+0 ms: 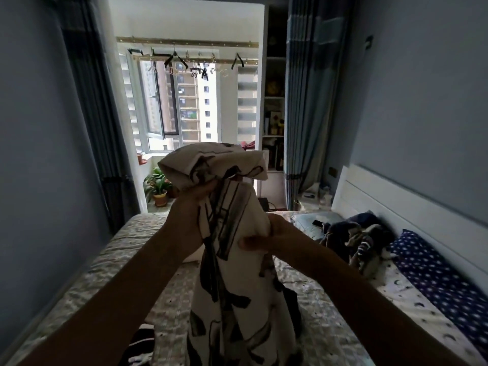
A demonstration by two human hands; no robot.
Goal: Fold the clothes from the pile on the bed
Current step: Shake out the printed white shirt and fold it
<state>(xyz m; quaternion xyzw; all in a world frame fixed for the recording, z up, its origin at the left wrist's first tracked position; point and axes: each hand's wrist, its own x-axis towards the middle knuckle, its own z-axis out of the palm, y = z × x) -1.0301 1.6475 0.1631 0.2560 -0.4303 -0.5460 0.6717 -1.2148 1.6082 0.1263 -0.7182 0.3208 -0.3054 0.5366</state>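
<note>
A white garment with black brush-stroke print (237, 286) hangs in the air in front of me, above the bed (87, 281). My left hand (191, 204) grips it near its top, where the cloth flops over the hand. My right hand (266, 237) pinches its right edge lower down, thumb across the front. The lower part of the garment drapes down to the bed. A pile of dark and patterned clothes (359, 240) lies at the right of the bed, near the headboard.
A blue starred pillow (433, 276) lies along the white headboard (412, 207) at right. A phone (318, 223) rests on a light pillow behind the pile. Another striped cloth (142, 344) lies at the bed's near edge. Potted plants (158, 184) and a window stand beyond the bed.
</note>
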